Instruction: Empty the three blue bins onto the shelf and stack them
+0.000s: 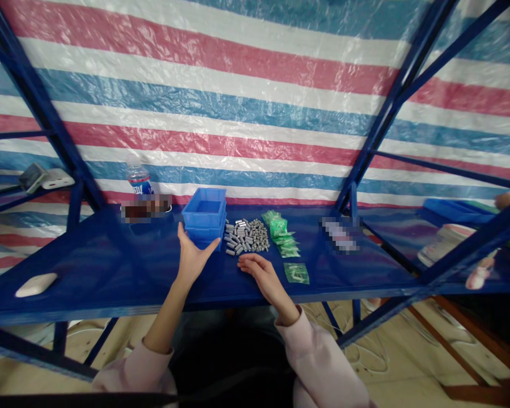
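A stack of blue plastic bins [204, 218] stands on the blue table. My left hand [192, 255] spans its front, fingers along the left side and thumb at the front right corner. To the right of the stack lies a pile of small silver metal cylinders [247, 235]. My right hand [258, 271] hovers just in front of that pile, fingers extended and slightly bent, with nothing visible in them. Beside the pile is a row of small green plastic packets [283, 235]. A single green packet [296, 273] lies apart, nearer the front edge.
A white computer mouse [36, 284] rests at the left. A clear bottle [138, 180] and a blurred-out dish [147, 208] stand behind. Blue metal frame bars [376, 127] rise on both sides. Past the right bar are a white tub [444, 243] and another person's hand [505, 199].
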The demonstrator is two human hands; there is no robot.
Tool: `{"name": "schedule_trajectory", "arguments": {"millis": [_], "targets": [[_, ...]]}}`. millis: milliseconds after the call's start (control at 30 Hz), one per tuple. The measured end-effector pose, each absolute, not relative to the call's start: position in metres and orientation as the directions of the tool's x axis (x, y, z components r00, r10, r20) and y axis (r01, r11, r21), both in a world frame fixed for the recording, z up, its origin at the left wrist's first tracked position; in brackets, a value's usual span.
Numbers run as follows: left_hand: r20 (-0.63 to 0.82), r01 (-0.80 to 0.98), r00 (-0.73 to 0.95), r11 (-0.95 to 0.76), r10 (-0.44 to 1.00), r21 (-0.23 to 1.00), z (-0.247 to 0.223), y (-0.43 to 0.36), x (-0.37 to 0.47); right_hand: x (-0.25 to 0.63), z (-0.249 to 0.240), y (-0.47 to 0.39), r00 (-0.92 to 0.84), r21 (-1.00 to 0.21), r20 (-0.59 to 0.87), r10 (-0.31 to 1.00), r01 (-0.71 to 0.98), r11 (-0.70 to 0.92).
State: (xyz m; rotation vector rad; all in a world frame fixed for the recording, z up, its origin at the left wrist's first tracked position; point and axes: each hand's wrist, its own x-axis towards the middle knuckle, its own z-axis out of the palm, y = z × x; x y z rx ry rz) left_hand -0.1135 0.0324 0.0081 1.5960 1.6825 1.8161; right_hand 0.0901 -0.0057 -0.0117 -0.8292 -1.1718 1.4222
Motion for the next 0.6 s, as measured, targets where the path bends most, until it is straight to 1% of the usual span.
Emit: {"name": "schedule_trajectory", "arguments": {"millis": [133, 300, 467, 600], "targets": [[0.562, 0.581, -0.333, -0.305, 0.758, 0.755, 0.003, 0.023, -0.111, 0.09, -0.012, -0.005, -0.188, -0.954, 0.107, 0.976, -0.294, 0.048], [0.581, 0.635, -0.317, -0.287, 0.75, 0.717, -0.002, 0.018, -0.107, 0.09, -0.014, -0.005, -0.191, -0.954, 0.115, 0.975, -0.293, 0.056], [0.607, 0.638, -0.294, -0.321, 0.738, 0.7, -0.006, 0.016, -0.108, 0.091, -0.013, -0.005, -0.184, -0.954, 0.116, 0.976, -0.294, 0.058], [0.602, 0.636, -0.315, -0.308, 0.734, 0.708, -0.005, 0.015, -0.107, 0.091, -0.011, -0.007, -0.188, -0.952, 0.124, 0.974, -0.301, 0.063]]}}
